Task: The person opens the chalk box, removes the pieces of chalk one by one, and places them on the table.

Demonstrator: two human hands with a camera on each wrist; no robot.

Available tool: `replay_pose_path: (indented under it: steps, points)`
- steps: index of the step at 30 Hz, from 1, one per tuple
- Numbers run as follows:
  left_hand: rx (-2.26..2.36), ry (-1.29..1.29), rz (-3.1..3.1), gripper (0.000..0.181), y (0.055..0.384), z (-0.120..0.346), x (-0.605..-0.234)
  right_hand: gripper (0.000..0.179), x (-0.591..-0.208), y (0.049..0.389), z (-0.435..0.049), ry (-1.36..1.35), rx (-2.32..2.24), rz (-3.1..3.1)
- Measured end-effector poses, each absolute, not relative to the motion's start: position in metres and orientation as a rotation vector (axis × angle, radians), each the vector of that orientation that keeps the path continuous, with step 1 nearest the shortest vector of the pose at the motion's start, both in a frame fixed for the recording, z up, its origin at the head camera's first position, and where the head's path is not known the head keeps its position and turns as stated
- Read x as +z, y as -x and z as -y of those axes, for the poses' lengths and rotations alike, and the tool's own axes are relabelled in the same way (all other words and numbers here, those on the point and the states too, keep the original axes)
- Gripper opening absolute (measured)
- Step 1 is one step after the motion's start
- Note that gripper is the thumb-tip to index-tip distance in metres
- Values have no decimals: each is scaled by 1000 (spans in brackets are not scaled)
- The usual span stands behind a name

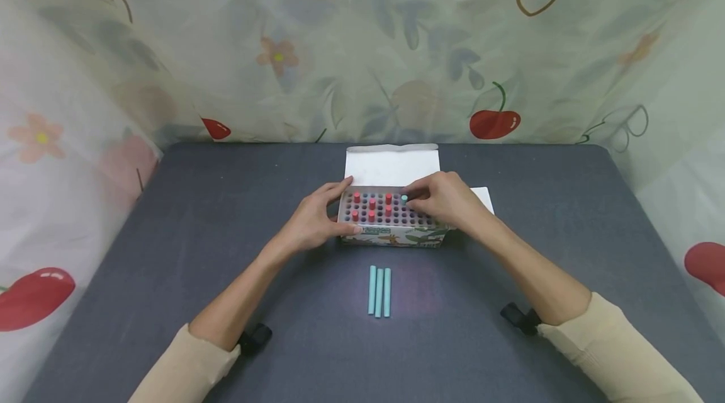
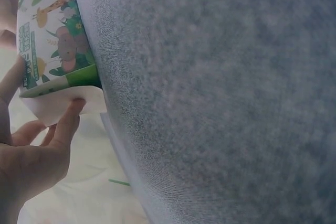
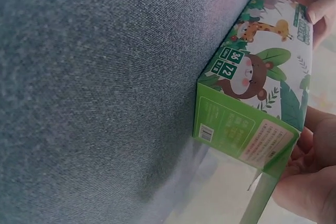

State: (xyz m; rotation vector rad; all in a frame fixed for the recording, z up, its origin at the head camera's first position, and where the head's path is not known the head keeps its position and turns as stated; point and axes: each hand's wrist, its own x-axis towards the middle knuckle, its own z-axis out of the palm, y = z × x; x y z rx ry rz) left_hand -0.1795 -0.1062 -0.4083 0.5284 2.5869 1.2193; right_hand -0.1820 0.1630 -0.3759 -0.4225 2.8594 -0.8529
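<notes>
A cardboard box [image 1: 404,238] printed with animals stands on the table, its lid [image 1: 391,167] folded back. Inside is a grid of round holes, where several red chalk sticks [image 1: 372,204] stand upright. My left hand [image 1: 308,219] grips the box's left end, thumb at the front edge and a finger at the back corner. With thumb and fingertips, my right hand [image 1: 447,199] pinches a teal chalk stick [image 1: 404,199] upright over the grid. The box's green end panel [image 3: 236,129] shows in the right wrist view.
Three teal chalk sticks [image 1: 380,293] lie side by side on the dark grey table [image 1: 306,340] in front of the box. A white side flap [image 1: 483,199] sticks out at the box's right end. Behind the table hangs a patterned curtain [image 1: 362,75].
</notes>
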Motion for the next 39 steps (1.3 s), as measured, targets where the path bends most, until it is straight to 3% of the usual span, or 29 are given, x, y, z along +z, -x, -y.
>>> replay_pose_path:
  steps: [39]
  points:
    - [1197,-537,-2595,96,181,106,-408,14,-397,178,-164,572,-856,-3090]
